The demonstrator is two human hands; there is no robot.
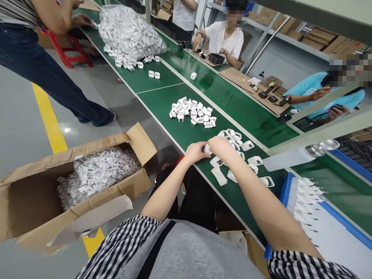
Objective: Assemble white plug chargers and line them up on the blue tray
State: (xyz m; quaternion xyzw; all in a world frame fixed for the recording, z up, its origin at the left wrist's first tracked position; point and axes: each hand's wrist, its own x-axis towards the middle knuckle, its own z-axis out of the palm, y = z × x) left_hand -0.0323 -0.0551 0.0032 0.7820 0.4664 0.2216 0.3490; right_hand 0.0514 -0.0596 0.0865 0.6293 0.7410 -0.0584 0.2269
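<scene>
At the near edge of the green table, my left hand (pixel 195 152) grips a small white charger casing (pixel 207 149) between thumb and fingers. Closed on the same casing from the other side is my right hand (pixel 217 145), which partly hides it. Several open white charger casings (pixel 247 145) lie around and to the right of my hands. Beside them is a folded white cloth or paper (pixel 219 176). A loose pile of white plug pieces (pixel 192 111), some with two pins showing, sits further along the table.
A large clear bag of white plug parts (pixel 128 31) rests at the far end. A bottle (pixel 287 159) lies tilted at right, near a blue-edged tray (pixel 334 232) with plug pieces in rows. An open carton (pixel 87 201) stands at left. Co-workers sit across and stand nearby.
</scene>
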